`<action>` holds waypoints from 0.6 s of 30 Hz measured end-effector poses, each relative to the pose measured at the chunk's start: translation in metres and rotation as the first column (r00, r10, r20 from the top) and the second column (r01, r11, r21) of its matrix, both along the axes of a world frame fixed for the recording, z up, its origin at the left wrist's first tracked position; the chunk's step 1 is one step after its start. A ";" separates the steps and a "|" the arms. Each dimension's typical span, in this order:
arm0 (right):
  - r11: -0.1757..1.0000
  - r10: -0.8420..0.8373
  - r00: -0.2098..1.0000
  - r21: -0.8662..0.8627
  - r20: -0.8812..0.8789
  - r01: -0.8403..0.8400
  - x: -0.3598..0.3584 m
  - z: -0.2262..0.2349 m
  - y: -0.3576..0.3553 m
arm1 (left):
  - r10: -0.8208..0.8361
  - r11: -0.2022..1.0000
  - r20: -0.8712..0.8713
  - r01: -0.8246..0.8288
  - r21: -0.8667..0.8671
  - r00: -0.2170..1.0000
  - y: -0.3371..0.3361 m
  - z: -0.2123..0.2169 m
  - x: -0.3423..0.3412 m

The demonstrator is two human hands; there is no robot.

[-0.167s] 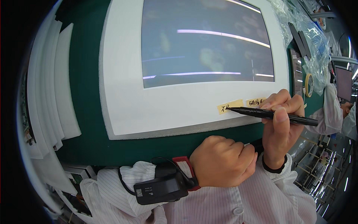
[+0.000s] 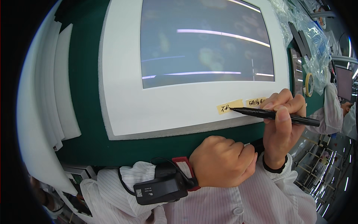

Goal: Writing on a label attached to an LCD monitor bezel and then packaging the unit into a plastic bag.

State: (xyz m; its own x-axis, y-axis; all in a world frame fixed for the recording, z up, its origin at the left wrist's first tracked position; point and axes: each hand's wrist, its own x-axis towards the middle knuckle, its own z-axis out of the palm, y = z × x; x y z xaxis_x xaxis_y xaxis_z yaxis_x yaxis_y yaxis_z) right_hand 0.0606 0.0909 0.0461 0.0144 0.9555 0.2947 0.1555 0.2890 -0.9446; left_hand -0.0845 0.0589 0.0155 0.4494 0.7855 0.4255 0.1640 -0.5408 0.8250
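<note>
Pen [image 2: 261, 113] slightly rightward, in right hand [image 2: 282, 125]

A white panel [image 2: 126, 108] with a grey screen [image 2: 209, 44] set in it lies on a foam sheet [image 2: 179, 130], which shows along the panel's near edge, over a green mat [image 2: 85, 93]. On the panel's near border, toward its right, are two yellow labels [image 2: 238, 101] with dark handwriting. The right hand [image 2: 284, 125], over the panel's near right corner, grips a black pen [image 2: 278, 116], its tip at the left label. The left hand [image 2: 222, 162] is curled, back upward, just short of the panel's near edge; its wrist wears a black device [image 2: 160, 188]. Left of the panel stand white boards [image 2: 67, 86]; right of it lie clear plastic [image 2: 317, 56], black strips [image 2: 298, 39] and a tape roll [image 2: 309, 85].
</note>
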 end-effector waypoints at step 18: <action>1.000 -0.016 1.000 -0.003 0.005 0.016 -0.002 0.001 0.001 | 0.006 1.000 0.008 -0.006 0.008 1.000 0.000 -0.001 0.000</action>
